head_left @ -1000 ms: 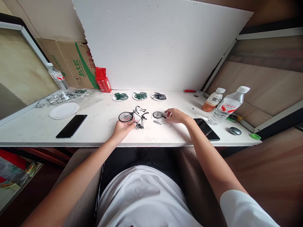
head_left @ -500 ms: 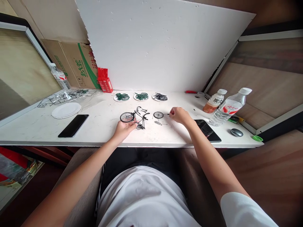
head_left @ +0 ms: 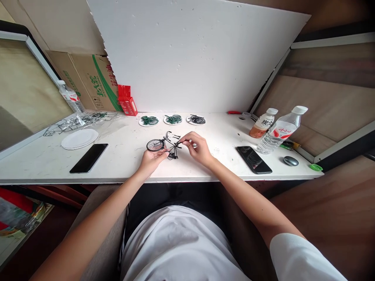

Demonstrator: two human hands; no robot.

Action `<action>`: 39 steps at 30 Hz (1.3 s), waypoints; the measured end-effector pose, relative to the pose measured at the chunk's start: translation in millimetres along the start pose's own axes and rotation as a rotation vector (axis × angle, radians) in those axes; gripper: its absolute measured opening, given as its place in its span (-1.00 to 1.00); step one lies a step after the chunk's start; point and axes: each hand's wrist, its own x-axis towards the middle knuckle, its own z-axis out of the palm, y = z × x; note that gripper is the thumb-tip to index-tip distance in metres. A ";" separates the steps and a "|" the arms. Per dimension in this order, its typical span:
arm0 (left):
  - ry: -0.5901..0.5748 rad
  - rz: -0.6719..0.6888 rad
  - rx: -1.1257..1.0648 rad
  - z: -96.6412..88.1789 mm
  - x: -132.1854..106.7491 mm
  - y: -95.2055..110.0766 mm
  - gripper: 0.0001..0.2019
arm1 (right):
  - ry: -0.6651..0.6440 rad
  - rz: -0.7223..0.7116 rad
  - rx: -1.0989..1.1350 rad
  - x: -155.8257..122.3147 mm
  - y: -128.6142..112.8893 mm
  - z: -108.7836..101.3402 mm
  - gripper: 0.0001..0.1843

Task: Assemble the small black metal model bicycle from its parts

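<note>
A black model bicycle (head_left: 172, 144) is held a little above the white table. Its front wheel (head_left: 155, 145) points left, and no rear wheel shows on the frame. My left hand (head_left: 152, 158) is closed on the lower part of the frame, thumb and fingers pinching it from below. Over the frame's rear end, my right hand (head_left: 197, 147) pinches a thin black part (head_left: 179, 142), whose tip meets the frame near the seat area. Its exact kind is too small to tell. The loose wheel on the table is hidden behind my right hand.
Three small white plates (head_left: 149, 125) with green and black model parts stand at the back. Phones lie left (head_left: 89, 158) and right (head_left: 254, 159). Bottles (head_left: 279, 134) stand at the right, near a grey mouse (head_left: 290, 160). Paper plates (head_left: 79, 138) and plastic sprues (head_left: 66, 123) are at the left.
My right hand has moved left from the table beside the loose wheel to the bicycle's rear, carrying a thin black part. My left hand keeps its hold on the bicycle.
</note>
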 end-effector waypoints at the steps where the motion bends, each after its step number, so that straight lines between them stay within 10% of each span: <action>1: 0.003 0.006 0.000 0.2 0.2 -0.2 -0.45 | 0.009 -0.005 0.031 -2.8 -0.8 6.4 -0.70; 39: 0.061 0.046 -0.041 0.2 4.1 -6.3 -0.46 | 0.088 -0.296 -0.229 -16.0 7.4 25.3 -0.67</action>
